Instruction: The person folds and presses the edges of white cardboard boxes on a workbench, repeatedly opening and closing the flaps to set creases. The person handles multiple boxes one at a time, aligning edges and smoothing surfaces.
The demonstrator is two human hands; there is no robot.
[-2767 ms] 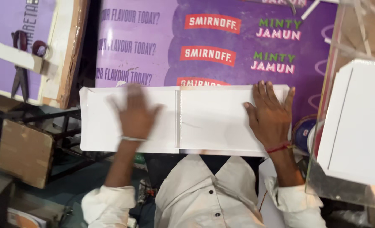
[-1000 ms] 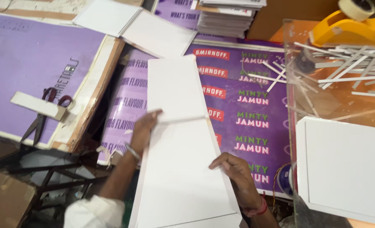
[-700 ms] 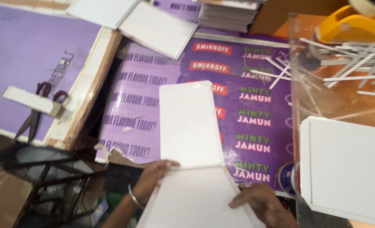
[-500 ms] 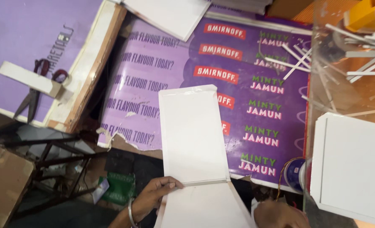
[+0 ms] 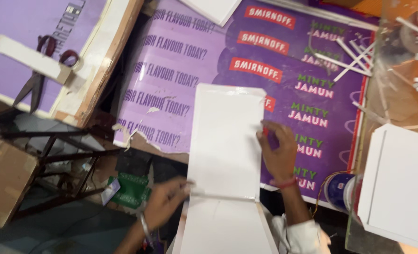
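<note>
Since half a second ago your right hand (image 5: 278, 153) has come up onto the right edge of the upper white panel (image 5: 225, 141), fingers pinching it, while your left hand (image 5: 165, 204) sits blurred at the fold line; whether it grips, you cannot tell. The folded white board (image 5: 223, 188) lies half on the purple poster (image 5: 190, 70) covering the desk, its lower panel overhanging the near edge toward you. Press unevenly and the crease may run crooked or the board slip off. To the right, the stacked white sheets (image 5: 402, 183) and tape roll (image 5: 339, 190) crowd you; leftward the poster's torn edge (image 5: 133, 136) gives way to open floor.
</note>
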